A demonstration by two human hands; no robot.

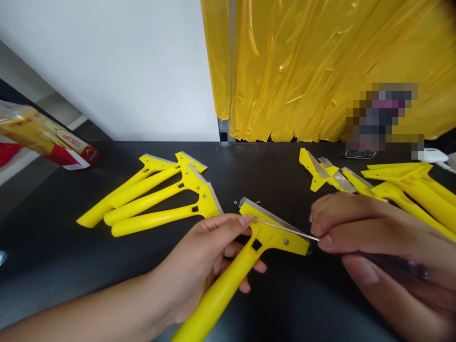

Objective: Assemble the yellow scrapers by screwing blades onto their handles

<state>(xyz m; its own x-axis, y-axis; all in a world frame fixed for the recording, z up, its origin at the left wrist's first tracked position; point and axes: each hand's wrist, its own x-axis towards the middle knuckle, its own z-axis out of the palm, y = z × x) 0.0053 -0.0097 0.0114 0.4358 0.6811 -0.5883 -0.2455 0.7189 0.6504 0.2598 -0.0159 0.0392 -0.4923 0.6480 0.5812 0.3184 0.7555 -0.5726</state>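
My left hand (199,256) grips a yellow plastic scraper (226,285) just below its head, thumb on the head's upper corner. A metal blade (272,218) runs along the head's far edge. My right hand (381,237) is closed around a screwdriver, its dark handle mostly hidden by the fingers. The thin screwdriver shaft (292,230) reaches left across the head. Its tip meets a small screw (255,220) near the left end, close to my thumb. A second screw (286,242) sits at the head's right end.
Several yellow scrapers (156,219) with blades lie left on the black table (46,266). At right are loose yellow pieces (313,168) with metal blades and more yellow handles (409,185). A small nut (235,202) lies behind the held scraper. A printed package (53,135) stands far left.
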